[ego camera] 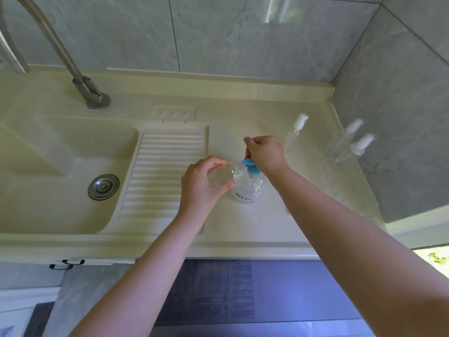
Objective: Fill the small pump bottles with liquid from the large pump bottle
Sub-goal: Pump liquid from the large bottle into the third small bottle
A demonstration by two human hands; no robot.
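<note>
The large clear pump bottle (pixel 249 189) with a blue pump head (pixel 250 166) stands on the cream counter. My right hand (pixel 263 152) sits on top of the pump head with its fingers curled over it. My left hand (pixel 204 183) grips a small clear bottle (pixel 226 173), tilted on its side with its open neck at the blue spout. A small bottle with a white pump (pixel 295 132) stands further back. Two more small pump bottles (pixel 349 142) appear at the right wall, partly as reflections in the glossy tile.
A cream sink basin (pixel 60 171) with a metal drain (pixel 103 187) lies to the left, beside a ribbed drainboard (pixel 160 176). A steel faucet (pixel 80 79) rises at the back left. Grey tiled walls close the back and right sides.
</note>
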